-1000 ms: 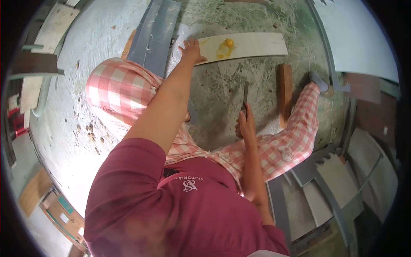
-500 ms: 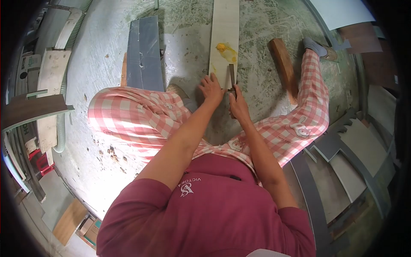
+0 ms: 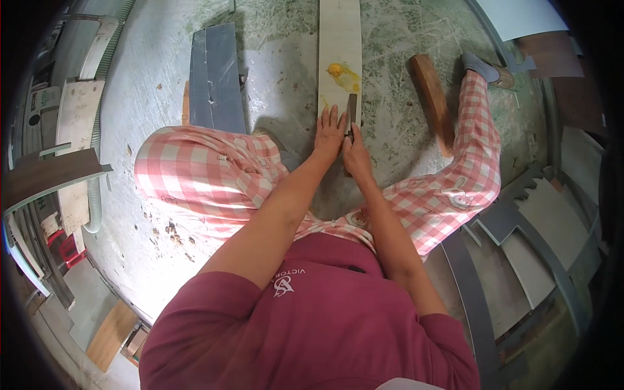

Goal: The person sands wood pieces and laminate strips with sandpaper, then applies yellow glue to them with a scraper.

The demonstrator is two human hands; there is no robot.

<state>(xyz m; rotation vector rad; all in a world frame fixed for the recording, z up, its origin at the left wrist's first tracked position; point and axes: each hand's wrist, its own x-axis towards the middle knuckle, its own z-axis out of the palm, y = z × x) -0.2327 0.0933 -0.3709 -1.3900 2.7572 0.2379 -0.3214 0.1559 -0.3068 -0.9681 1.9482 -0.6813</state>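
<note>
A long pale board (image 3: 339,39) lies on the floor in front of me, with a yellow-orange smear of paste (image 3: 342,75) on its top. My left hand (image 3: 330,133) rests flat across its near end, fingers stretched forward and slightly apart. In my right hand (image 3: 356,155) is the handle of a narrow, chisel-like flat blade (image 3: 352,107). The blade points away from me along the board's right edge, close beside my left fingers and just short of the paste. My right fingers are wrapped round the handle and hide most of it.
Left of the board lies a dark grey panel (image 3: 220,78). A brown wooden block (image 3: 431,104) is on the right, near my outstretched leg (image 3: 478,136). Offcuts and panels (image 3: 520,260) are stacked at the right, and more boards with a ribbed hose (image 3: 95,195) line the left.
My left hand has shifted slightly right and forward and flattened on the board, fingers now pointing forward. My right hand and the blade moved slightly; the paste looks unchanged.
</note>
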